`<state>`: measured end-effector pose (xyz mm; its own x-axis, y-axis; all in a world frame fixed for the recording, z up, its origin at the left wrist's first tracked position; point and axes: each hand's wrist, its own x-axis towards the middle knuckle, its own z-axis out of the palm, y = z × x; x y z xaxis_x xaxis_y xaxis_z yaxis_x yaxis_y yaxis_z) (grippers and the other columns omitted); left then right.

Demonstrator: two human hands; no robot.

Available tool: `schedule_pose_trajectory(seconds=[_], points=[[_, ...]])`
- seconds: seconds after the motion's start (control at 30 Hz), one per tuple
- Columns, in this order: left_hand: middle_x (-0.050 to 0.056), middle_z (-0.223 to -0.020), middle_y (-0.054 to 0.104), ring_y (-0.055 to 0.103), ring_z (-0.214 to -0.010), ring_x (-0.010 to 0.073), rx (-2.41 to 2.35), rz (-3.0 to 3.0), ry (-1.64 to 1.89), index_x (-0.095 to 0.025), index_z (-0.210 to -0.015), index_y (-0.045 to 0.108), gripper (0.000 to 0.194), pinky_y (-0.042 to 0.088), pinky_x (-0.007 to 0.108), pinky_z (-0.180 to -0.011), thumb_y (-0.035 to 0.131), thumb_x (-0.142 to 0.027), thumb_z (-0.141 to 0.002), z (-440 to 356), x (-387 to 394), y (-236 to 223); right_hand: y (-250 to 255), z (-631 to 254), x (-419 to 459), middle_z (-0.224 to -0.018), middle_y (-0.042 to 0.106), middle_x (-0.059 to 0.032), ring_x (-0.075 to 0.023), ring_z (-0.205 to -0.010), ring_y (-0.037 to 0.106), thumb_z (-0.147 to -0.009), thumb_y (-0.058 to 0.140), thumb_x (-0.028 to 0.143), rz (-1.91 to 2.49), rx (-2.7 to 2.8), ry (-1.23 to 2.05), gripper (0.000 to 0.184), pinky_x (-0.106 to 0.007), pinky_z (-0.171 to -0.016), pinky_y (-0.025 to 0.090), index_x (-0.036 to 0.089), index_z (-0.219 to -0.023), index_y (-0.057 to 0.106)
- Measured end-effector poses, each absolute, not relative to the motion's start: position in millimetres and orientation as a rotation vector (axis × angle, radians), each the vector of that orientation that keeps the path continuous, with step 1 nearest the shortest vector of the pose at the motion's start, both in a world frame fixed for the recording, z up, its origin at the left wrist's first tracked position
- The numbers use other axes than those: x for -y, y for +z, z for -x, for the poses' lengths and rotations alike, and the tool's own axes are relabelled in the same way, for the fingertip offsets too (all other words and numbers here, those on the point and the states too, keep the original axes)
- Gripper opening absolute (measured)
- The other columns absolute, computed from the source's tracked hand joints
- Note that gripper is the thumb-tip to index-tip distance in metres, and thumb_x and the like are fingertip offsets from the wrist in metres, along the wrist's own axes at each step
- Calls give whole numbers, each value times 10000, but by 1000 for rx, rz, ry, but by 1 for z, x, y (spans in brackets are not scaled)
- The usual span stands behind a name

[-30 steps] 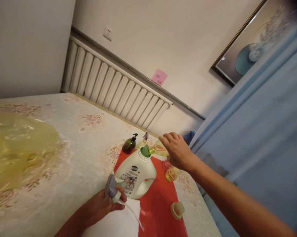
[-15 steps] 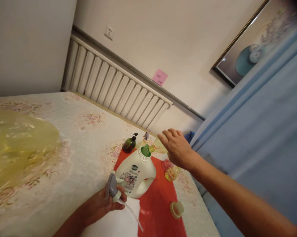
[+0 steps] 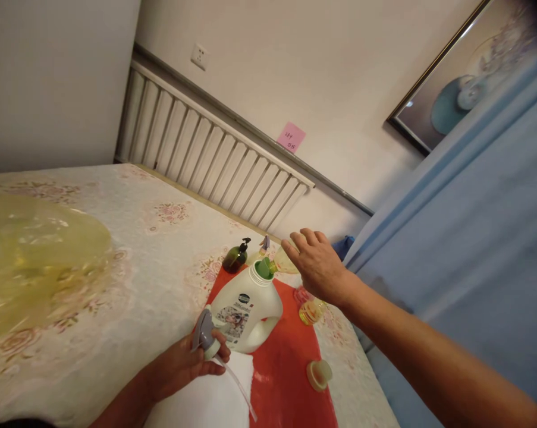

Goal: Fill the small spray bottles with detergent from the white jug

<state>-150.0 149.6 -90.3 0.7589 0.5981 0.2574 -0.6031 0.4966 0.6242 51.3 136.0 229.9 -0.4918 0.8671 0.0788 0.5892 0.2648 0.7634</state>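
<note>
My left hand (image 3: 190, 362) is closed around a grey pump head (image 3: 204, 334), whose thin clear tube slants down over a white cloth (image 3: 206, 395). Just beyond it a large white detergent jug (image 3: 245, 309) stands uncapped, with a green spout in its mouth. My right hand (image 3: 319, 264) is wrapped round a clear bottle (image 3: 286, 261) holding yellowish liquid. That bottle is tipped on its side, its neck at the jug's green spout; whether liquid flows I cannot tell. The hand covers the bottle's far end.
On and around the red mat (image 3: 286, 380) are a dark green pump bottle (image 3: 235, 258), a spray bottle (image 3: 263, 245), a small yellow bottle (image 3: 310, 312) and a pale cap (image 3: 319, 375). A yellow inflated plastic thing (image 3: 40, 255) lies left. A blue curtain (image 3: 464, 238) hangs right.
Both hands keep their holds, and the tipped bottle stays at the jug's mouth. My right hand has shifted very slightly left and up; the view has moved a little too.
</note>
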Motion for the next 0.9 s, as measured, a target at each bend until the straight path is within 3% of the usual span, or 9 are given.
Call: schedule_pose_trajectory(seconds=[0.17,0.33,0.5,0.7,0.9], points=[[104,-1041,691,614,-1032,250,-98,-715,778,-206,-1104,673,400,485,439,-917,789,-395,-772,153,-134,-88,221,-65,-135,-1214,587,-166,-334,-1099,476,-694,590,64,-1483,-2259,976,628,-435,-879,370,140,-1313,512],[83,-1015,714,647,-987,211,-172,-577,930,-188,-1072,695,332,514,389,-905,780,-342,-791,155,-115,-73,194,-103,-115,-1287,575,-150,-301,-1129,511,-674,648,142,-1854,-2503,602,714,-419,-942,428,137,-1366,473],[68,-956,731,654,-970,199,-232,-562,1144,-176,-1019,712,268,538,359,-900,770,-321,-801,157,-105,-27,135,-139,-67,-1277,597,-124,-295,-1159,557,-668,694,201,-2127,-2828,223,692,-465,-1009,439,191,-1331,498],[75,-933,739,656,-966,202,-323,-632,1352,-170,-1047,705,319,562,364,-884,789,-312,-775,149,-86,42,55,-156,-19,-1286,612,-118,-307,-1199,573,-658,711,196,-2474,-2848,-76,670,-488,-1040,449,187,-1303,528],[87,-927,750,677,-937,206,-409,-751,1335,-155,-1040,698,357,571,347,-860,807,-331,-749,134,-68,67,28,-147,8,-1306,599,-125,-306,-1231,553,-706,687,195,-2561,-2802,-198,633,-513,-1047,445,191,-1312,505]])
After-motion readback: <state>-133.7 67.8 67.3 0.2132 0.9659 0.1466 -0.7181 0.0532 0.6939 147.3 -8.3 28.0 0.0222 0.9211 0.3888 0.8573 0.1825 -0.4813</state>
